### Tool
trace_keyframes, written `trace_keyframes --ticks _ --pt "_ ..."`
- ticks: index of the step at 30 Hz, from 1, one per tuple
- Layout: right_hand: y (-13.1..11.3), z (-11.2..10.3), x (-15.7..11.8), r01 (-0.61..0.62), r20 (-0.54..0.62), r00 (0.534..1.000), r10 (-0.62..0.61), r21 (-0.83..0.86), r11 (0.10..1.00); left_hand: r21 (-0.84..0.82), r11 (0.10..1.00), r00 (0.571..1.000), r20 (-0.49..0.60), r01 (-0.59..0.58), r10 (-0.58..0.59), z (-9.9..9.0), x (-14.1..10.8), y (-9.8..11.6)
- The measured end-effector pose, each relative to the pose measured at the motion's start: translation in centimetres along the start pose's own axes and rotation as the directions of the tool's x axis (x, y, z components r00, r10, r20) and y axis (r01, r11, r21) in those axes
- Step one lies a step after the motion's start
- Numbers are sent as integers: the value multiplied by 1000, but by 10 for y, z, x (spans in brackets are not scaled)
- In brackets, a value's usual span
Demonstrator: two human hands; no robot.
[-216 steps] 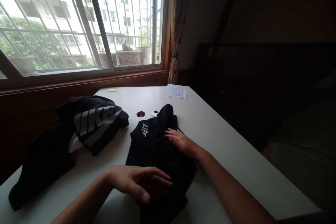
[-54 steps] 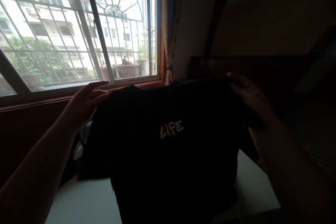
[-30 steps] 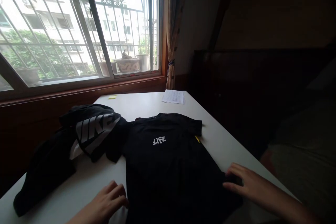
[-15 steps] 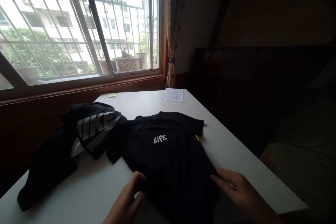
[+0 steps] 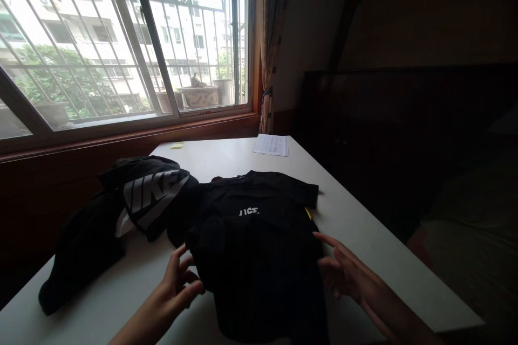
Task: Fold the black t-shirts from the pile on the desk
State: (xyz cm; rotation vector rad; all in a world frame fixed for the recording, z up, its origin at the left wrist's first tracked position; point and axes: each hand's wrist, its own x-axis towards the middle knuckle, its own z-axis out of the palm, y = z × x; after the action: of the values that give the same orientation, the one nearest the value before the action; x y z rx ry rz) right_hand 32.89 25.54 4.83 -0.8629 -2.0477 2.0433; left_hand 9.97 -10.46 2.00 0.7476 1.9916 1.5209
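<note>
A black T-shirt (image 5: 263, 259) with white lettering lies front up on the white table (image 5: 388, 259), collar toward the window. A raised fold of cloth covers the lower part of the lettering. My left hand (image 5: 178, 283) is at the shirt's left edge, fingers apart, fingertips at the cloth. On the opposite edge, my right hand (image 5: 343, 269) has its index finger stretched out to the fabric while the other fingers bend loosely. Dark cloth hides exactly where the fingertips touch.
A heap of dark clothing (image 5: 93, 226) with a large grey-lettered piece (image 5: 154, 191) lies left of the shirt. Sheets of paper (image 5: 271, 145) and a small yellow slip (image 5: 177, 146) rest at the table's far end. Beyond are a barred window (image 5: 121, 43) and a tied curtain (image 5: 267, 97).
Both hands have moved away from me along the shirt's sides, and their fingers have loosened. The lower cloth has shifted up, and now partly covers the lettering.
</note>
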Motion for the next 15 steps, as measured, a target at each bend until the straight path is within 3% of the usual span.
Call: trace_keyframes --ticks 4,7,11,15 --pt "16 11 -9 32 73 997 -19 -184 982 257 961 986 -104 -99 130 15 -11 -25" --pt "23 21 -12 24 162 987 13 -224 974 349 926 967 -148 -146 208 23 -9 -25" --pt "24 35 -9 5 223 975 23 -125 992 392 894 944 -150 -217 294 29 4 -13" --pt "23 32 -7 30 137 990 -33 21 999 379 909 960 -142 -171 240 32 7 -7"
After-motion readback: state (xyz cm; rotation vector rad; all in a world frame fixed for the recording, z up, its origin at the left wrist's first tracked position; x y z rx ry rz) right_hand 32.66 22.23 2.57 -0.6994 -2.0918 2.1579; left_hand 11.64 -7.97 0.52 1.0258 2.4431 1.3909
